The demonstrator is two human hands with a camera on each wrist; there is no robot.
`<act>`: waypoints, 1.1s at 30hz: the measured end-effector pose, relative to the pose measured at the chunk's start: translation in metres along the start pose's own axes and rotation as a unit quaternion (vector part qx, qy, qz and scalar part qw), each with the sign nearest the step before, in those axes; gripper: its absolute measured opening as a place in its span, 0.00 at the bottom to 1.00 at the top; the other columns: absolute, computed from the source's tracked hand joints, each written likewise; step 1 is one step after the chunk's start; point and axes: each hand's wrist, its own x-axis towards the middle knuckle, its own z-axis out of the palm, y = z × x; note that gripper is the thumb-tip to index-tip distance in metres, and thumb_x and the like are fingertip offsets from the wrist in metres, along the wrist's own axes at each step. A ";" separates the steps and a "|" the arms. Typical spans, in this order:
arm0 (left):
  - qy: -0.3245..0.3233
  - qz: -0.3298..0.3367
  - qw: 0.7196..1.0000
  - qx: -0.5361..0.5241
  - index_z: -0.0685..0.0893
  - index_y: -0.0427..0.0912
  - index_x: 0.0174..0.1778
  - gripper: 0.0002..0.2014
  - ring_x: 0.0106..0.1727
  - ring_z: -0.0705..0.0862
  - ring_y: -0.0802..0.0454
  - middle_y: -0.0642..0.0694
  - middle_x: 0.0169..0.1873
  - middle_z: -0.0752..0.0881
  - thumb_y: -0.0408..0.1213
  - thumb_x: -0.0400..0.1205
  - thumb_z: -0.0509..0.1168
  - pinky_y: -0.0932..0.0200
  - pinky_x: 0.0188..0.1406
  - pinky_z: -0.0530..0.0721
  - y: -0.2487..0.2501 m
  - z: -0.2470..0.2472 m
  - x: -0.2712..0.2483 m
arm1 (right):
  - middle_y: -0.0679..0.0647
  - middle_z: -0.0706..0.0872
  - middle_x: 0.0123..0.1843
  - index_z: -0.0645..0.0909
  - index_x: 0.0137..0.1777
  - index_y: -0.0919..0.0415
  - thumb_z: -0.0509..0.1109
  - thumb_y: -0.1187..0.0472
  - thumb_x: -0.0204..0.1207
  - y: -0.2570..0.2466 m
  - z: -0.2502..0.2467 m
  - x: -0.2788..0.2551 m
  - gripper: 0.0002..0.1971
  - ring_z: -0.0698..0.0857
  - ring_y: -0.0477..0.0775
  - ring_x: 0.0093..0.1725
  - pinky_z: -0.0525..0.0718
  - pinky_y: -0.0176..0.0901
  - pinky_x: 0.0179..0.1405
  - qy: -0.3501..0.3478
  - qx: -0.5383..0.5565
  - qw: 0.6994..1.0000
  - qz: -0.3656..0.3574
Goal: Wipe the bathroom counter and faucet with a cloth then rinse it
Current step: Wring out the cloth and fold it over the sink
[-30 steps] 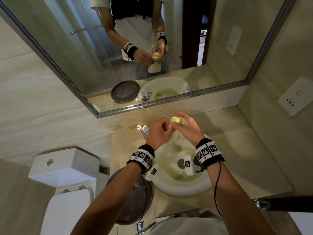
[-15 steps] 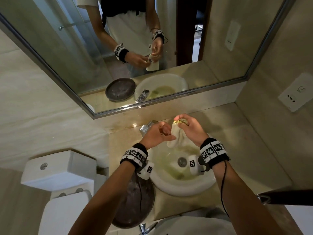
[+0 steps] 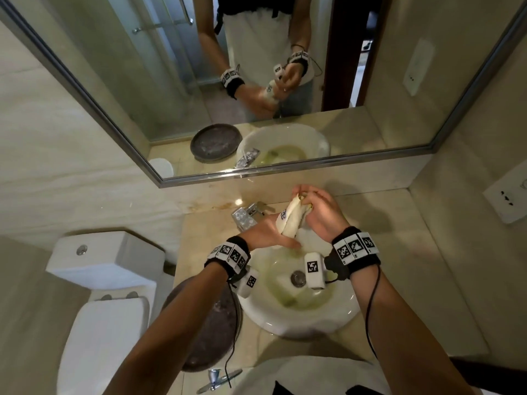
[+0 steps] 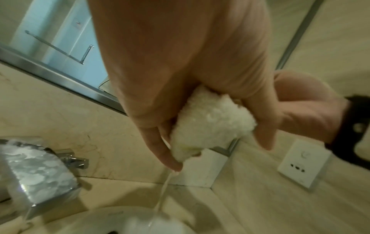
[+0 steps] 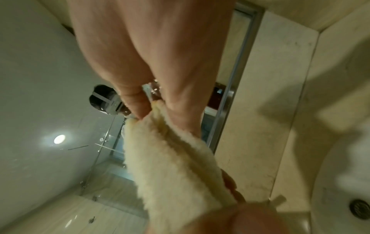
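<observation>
Cloth (image 3: 291,220) bunched, held above sink (image 3: 299,315) by both hands. Right hand (image 3: 320,213) pinching upper end; left hand (image 3: 266,233) wrapped round lower end, squeezing — thin stream of water (image 4: 162,194) running off fingertips (image 4: 174,166) into bowl. Faucet (image 3: 243,216) just left of hands, spotted white. Dark plate (image 3: 211,332) on counter (image 3: 399,280), left of sink.

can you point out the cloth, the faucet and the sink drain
cloth (image 3: 291,222): head view, middle of the rolled part between both hands
faucet (image 3: 243,218): head view, flat top of the chrome spout
sink drain (image 3: 298,277): head view, centre of the metal ring
</observation>
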 end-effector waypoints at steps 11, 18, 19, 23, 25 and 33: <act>0.118 -0.032 0.974 0.189 0.79 0.40 0.60 0.26 0.47 0.86 0.45 0.43 0.48 0.86 0.38 0.69 0.81 0.59 0.39 0.83 -0.017 0.022 0.015 | 0.55 0.81 0.35 0.85 0.45 0.61 0.62 0.68 0.79 0.034 -0.005 0.014 0.09 0.82 0.54 0.39 0.79 0.47 0.40 0.178 0.018 0.979 0.100; 0.028 -0.050 0.963 0.265 0.78 0.48 0.63 0.35 0.51 0.86 0.49 0.49 0.52 0.86 0.59 0.64 0.80 0.47 0.54 0.87 -0.026 0.007 0.014 | 0.59 0.85 0.54 0.83 0.60 0.59 0.76 0.67 0.76 0.039 -0.004 0.013 0.14 0.85 0.55 0.44 0.84 0.48 0.43 0.142 -0.142 0.976 0.088; -0.004 -0.060 0.973 0.223 0.78 0.50 0.64 0.35 0.53 0.87 0.51 0.51 0.53 0.87 0.59 0.65 0.81 0.49 0.57 0.87 -0.023 0.000 0.011 | 0.60 0.85 0.55 0.83 0.60 0.57 0.74 0.69 0.76 0.039 -0.005 0.013 0.14 0.85 0.56 0.44 0.84 0.49 0.44 0.133 -0.143 0.978 0.081; -0.048 -0.059 0.978 0.195 0.80 0.49 0.69 0.37 0.59 0.85 0.54 0.53 0.58 0.87 0.55 0.65 0.84 0.57 0.61 0.83 -0.014 -0.020 0.000 | 0.61 0.85 0.55 0.83 0.61 0.55 0.71 0.71 0.77 0.031 -0.008 0.009 0.16 0.86 0.57 0.42 0.84 0.51 0.43 0.109 -0.134 0.983 0.067; -0.031 -0.056 0.968 0.241 0.82 0.47 0.63 0.35 0.54 0.86 0.54 0.52 0.53 0.88 0.53 0.63 0.85 0.55 0.58 0.85 -0.011 -0.019 0.001 | 0.60 0.87 0.51 0.84 0.62 0.56 0.70 0.70 0.80 0.032 -0.007 0.006 0.14 0.87 0.56 0.43 0.85 0.51 0.44 0.086 -0.124 0.986 0.070; 0.033 -0.076 0.938 0.336 0.86 0.49 0.48 0.33 0.41 0.88 0.51 0.52 0.41 0.89 0.64 0.52 0.80 0.48 0.44 0.90 -0.018 0.000 0.013 | 0.54 0.85 0.42 0.85 0.58 0.67 0.63 0.72 0.85 0.044 0.001 0.003 0.10 0.84 0.47 0.36 0.82 0.37 0.34 0.132 -0.124 0.981 0.065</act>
